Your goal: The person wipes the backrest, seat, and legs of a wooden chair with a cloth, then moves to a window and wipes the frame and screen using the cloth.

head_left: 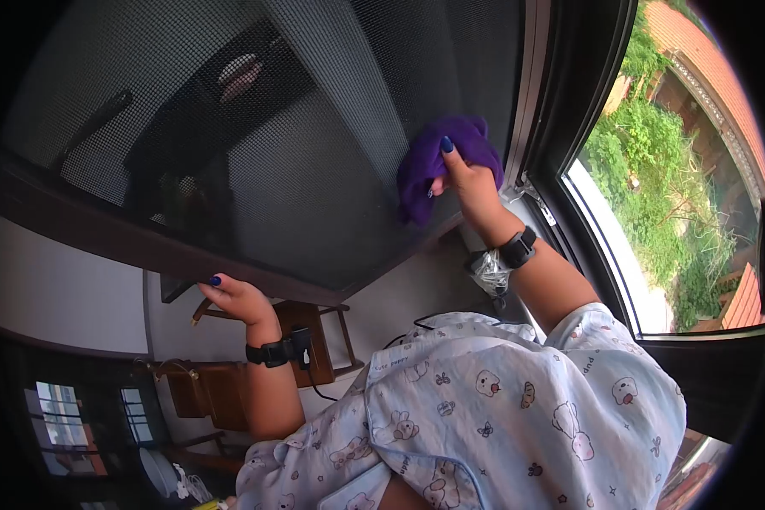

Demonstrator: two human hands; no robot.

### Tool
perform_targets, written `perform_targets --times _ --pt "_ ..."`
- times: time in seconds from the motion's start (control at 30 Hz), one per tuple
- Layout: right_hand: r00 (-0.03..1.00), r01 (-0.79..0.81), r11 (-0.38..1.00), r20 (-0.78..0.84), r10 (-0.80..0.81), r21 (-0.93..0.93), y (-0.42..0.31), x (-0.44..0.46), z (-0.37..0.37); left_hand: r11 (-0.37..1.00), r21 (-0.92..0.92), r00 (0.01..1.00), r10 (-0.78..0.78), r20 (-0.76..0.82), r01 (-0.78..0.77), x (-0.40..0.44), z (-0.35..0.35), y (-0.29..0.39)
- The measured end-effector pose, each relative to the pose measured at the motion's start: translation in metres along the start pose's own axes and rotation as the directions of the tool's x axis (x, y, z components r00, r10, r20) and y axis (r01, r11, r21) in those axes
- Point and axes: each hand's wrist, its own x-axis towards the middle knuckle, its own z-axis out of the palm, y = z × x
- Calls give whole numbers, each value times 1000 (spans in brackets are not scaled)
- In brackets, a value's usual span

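Observation:
A dark mesh screen panel (pixel 297 170) in a dark frame fills the upper left of the head view. My right hand (pixel 469 185) is closed on a bunched purple cloth (pixel 457 140), which lies against the mesh near the panel's right edge. The thumb rests over the cloth, and most of the other fingers are hidden. My left hand (pixel 236 297) is at the panel's lower frame (pixel 127 238), with the thumb on the near side and the other fingers hidden behind the frame.
An open window frame (pixel 599 246) stands on the right, with plants and tiled roofs outside. Below the panel are a wooden chair (pixel 314 336) and a brown seat (pixel 221 395). A clear plastic bundle (pixel 490 274) lies by my right wrist. Dark glass reflects windows at the lower left.

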Motion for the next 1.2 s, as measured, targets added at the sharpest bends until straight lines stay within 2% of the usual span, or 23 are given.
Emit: perform_targets --times 0.07,0.13,0.2,0.3,0.4,0.5,0.53,0.6,0.63,0.67,0.7,0.73,0.8,0.83,0.87,0.9,0.93,0.97,1.03,1.07,1.13,1.17,1.2 --pt "975 -32 998 -222 20 -52 -17 25 -29 969 170 983 -173 -65 182 5 7 -14" --pt "951 10 998 -307 -30 -66 -33 47 -56 980 169 983 -80 -163 108 6 35 -6" --pt "974 5 999 -225 -12 -32 -27 59 -83 965 215 969 -100 -225 150 12 43 -36" --pt "979 121 989 -156 -133 -86 -15 51 -77 964 210 968 -113 -226 162 12 57 -23" --pt "993 62 983 -91 -79 -171 3 41 -61 972 200 977 -86 -193 125 12 54 -35" --pt "980 17 988 200 15 -156 38 36 -31 965 171 965 -162 -208 199 2 58 -26" --pt "950 22 989 312 25 -146 52 33 -17 971 126 970 -183 -162 205 -4 55 -32" --pt "893 122 955 450 14 -270 66 22 12 948 245 978 -193 -76 206 -21 48 -36" --pt "888 -3 971 446 112 -237 76 18 26 928 294 968 -248 25 230 -28 41 -35" --pt "872 44 953 477 110 -301 79 16 34 905 345 944 -307 121 250 -37 34 -32" --pt "855 95 928 506 109 -360 76 13 43 890 335 903 -386 191 310 -47 31 -26" --pt "838 152 898 535 104 -413 75 12 51 838 478 867 -424 262 265 -53 23 -21" --pt "820 72 867 524 229 -492 81 16 61 694 707 768 -524 369 134 -63 8 -11" --pt "806 58 864 534 255 -500 90 23 65 662 749 675 -555 486 5 -62 2 8" --pt "791 39 859 541 286 -511 95 27 70 632 771 522 -686 506 82 -89 -21 -42" --pt "748 -150 857 511 424 -493 96 26 78 540 833 225 -832 507 122 -85 -27 -35" --pt "723 -122 871 558 407 -477 93 25 88 645 704 224 -764 605 298 -94 -36 -32" --pt "697 -93 884 604 387 -459 87 25 100 602 630 127 -765 632 491 -102 -39 -29" --pt "629 22 903 708 322 -430 69 29 126 742 462 94 -570 817 485 -80 -26 -1" --pt "576 -8 910 742 343 -415 57 31 142 796 366 70 -452 889 481 -70 -20 14" --pt "469 -73 914 795 385 -399 28 35 171 781 162 101 -276 956 603 -38 0 36" --pt "416 -118 921 823 386 -372 15 39 180 752 57 121 -179 976 656 -24 9 46" --pt "300 -340 785 731 612 -518 -25 39 190 764 -83 221 -79 972 639 -15 18 55"
